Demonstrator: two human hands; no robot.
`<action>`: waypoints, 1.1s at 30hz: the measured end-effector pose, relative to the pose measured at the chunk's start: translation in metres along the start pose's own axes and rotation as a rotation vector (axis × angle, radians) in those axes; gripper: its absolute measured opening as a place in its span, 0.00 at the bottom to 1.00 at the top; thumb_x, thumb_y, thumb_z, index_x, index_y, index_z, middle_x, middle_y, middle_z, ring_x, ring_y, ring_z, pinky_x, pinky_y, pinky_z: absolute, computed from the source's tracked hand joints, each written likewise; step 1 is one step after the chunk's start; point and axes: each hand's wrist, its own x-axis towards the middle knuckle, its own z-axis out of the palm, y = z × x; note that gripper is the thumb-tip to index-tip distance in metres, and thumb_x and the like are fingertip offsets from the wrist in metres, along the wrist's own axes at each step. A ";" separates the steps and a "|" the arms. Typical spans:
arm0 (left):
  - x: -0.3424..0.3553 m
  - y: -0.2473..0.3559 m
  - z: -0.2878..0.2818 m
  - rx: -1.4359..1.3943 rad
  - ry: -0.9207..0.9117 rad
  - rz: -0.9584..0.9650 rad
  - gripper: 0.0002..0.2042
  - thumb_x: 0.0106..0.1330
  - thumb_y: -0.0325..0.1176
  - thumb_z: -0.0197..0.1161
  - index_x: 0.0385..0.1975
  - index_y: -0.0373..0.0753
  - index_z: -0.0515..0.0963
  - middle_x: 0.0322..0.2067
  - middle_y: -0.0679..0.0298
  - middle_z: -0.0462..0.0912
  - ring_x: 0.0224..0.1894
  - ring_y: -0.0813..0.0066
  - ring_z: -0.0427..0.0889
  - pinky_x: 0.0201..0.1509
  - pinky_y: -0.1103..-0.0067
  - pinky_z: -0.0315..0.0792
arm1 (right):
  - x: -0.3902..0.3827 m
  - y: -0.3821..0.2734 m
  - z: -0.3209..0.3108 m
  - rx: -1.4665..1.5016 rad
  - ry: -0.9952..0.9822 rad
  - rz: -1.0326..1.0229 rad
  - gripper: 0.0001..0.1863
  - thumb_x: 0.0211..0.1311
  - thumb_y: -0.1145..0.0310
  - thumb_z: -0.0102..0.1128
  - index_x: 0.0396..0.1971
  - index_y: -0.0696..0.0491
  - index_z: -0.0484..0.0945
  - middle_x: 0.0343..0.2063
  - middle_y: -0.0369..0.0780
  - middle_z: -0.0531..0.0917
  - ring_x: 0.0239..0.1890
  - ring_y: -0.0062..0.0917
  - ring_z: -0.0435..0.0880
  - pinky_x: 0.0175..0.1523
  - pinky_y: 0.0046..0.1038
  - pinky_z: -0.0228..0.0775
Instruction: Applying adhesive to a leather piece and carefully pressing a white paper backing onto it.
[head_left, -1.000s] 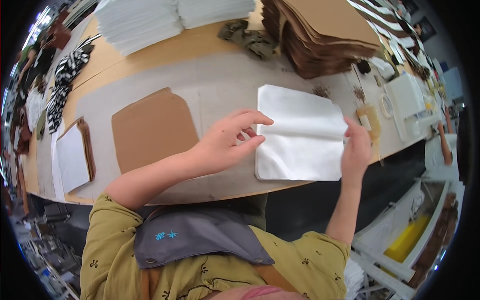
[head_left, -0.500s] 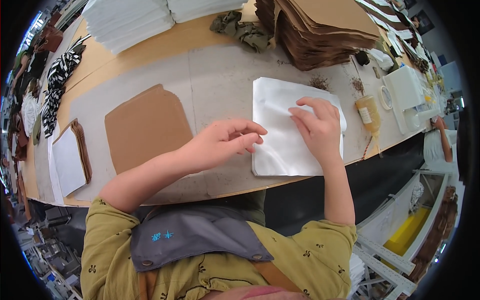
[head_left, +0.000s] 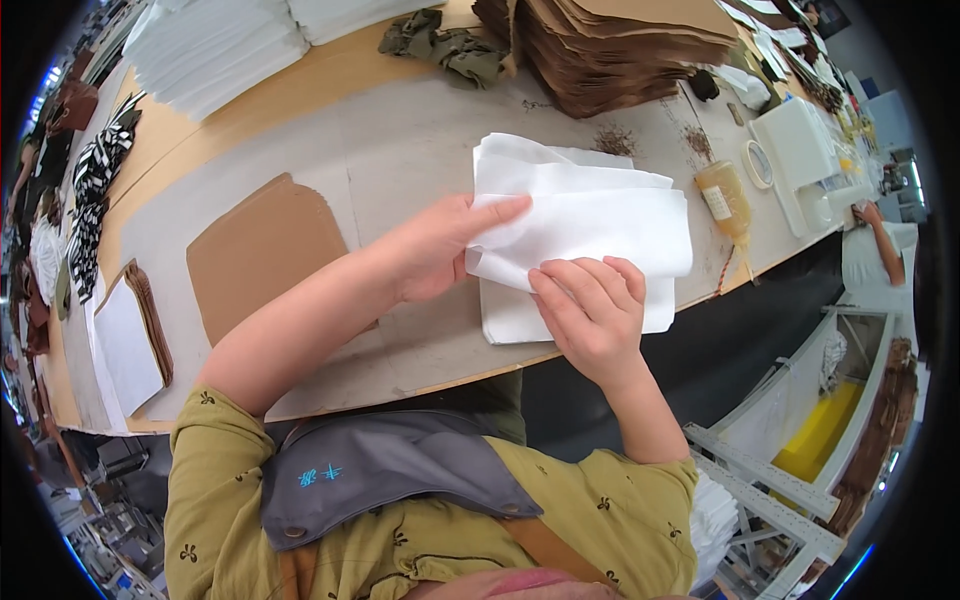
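Observation:
A thin white sheet [head_left: 600,222] is lifted and partly folded over in my hands. Its left edge is pinched by my left hand [head_left: 432,245], thumb on top and the other fingers underneath. At the sheet's near edge, my right hand [head_left: 596,315] is closed on it with bent fingers; the thumb is hidden. Under it lies a pile of white sheets [head_left: 508,318], its near corners showing. Left of my hands, a flat stack of brown sheets [head_left: 262,258] rests on the grey table covering, partly behind my left forearm.
A tall brown stack [head_left: 610,55] and crumpled olive cloth [head_left: 445,48] stand at the back, with white stacks [head_left: 215,55] further left. To the right are a yellowish glue bottle [head_left: 724,200], a tape roll [head_left: 757,165] and a white container [head_left: 797,140]. White-topped pieces [head_left: 130,340] lie far left.
Both hands were open above the white pile. Now the left hand has taken the sheet's left edge and the right its near edge, and the sheet is raised and folded.

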 end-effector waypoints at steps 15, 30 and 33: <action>-0.111 0.096 0.051 1.609 0.038 0.822 0.20 0.64 0.17 0.67 0.56 0.30 0.80 0.46 0.54 0.88 0.45 0.69 0.87 0.52 0.77 0.78 | -0.025 0.032 -0.022 0.651 0.226 0.784 0.55 0.44 0.54 0.85 0.71 0.55 0.62 0.67 0.47 0.71 0.66 0.40 0.72 0.68 0.39 0.63; -0.248 0.000 -0.081 0.595 0.565 0.345 0.17 0.71 0.26 0.66 0.58 0.30 0.77 0.48 0.64 0.85 0.49 0.79 0.82 0.55 0.79 0.76 | 0.048 -0.089 0.018 1.438 -0.379 1.053 0.13 0.68 0.72 0.67 0.49 0.61 0.84 0.37 0.35 0.87 0.38 0.16 0.81 0.45 0.21 0.73; -0.267 -0.022 -0.103 0.375 0.710 0.208 0.18 0.72 0.29 0.66 0.59 0.30 0.77 0.46 0.65 0.86 0.46 0.80 0.83 0.52 0.80 0.77 | 0.055 -0.109 0.030 1.189 -0.449 0.792 0.12 0.68 0.72 0.67 0.48 0.60 0.85 0.35 0.35 0.86 0.36 0.14 0.79 0.43 0.19 0.72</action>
